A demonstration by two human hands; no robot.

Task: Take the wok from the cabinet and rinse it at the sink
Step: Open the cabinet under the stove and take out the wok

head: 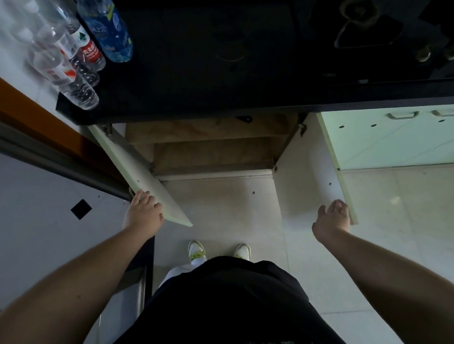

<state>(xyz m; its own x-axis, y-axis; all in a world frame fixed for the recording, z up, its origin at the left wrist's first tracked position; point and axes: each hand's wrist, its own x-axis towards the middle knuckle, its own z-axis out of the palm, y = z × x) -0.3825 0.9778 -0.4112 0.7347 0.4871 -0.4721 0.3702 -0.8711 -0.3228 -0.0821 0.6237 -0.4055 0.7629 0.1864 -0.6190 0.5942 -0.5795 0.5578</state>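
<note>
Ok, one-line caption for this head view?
Left hand and right hand hold both cabinet doors open under the black counter; no wok visible.

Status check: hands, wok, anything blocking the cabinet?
Left hand grips left cabinet door; right hand on right cabinet door. Both doors swung open. No wok visible on the shelves. Nothing blocking.

The cabinet [211, 154] sits under the table [225, 96], its 2 doors swung toward the person. The left door [142, 176] is under the left hand [144, 211]; the right door [309, 172] touches the right hand [332, 219]. On the table's far left stand 4 bottles [76, 40]. Right of the cabinet are 2 closed doors [411, 136]. Between the open doors, nearer, 2 shoes [217, 251] stand on the floor [390, 237].
</note>
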